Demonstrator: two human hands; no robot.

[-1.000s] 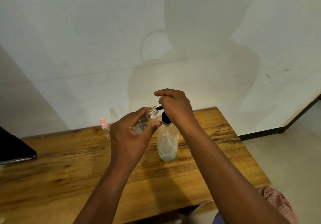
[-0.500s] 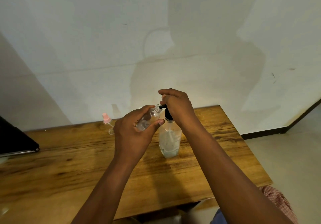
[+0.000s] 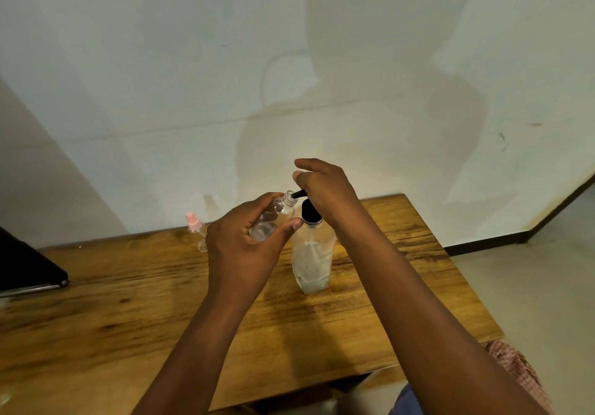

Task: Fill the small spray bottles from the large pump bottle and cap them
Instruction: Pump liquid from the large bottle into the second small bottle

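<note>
The large clear pump bottle (image 3: pixel 311 260) stands upright on the wooden table (image 3: pixel 128 311), with a little liquid at its bottom and a black pump on top. My right hand (image 3: pixel 325 189) lies over the pump head, fingers bent above it. My left hand (image 3: pixel 248 247) grips a small clear uncapped spray bottle (image 3: pixel 273 218), tilted so its open neck meets the black spout. A second small bottle with a pink spray cap (image 3: pixel 194 223) stands behind my left hand, mostly hidden by it.
A dark flat object (image 3: pixel 29 266) lies at the table's left edge. A white wall runs right behind the table. Floor lies off the table's right edge, and checked cloth (image 3: pixel 521 369) shows at the lower right.
The black pump collar shows more below my right hand than half a second ago. The small bottle stays at the spout. The camera has shifted a little.
</note>
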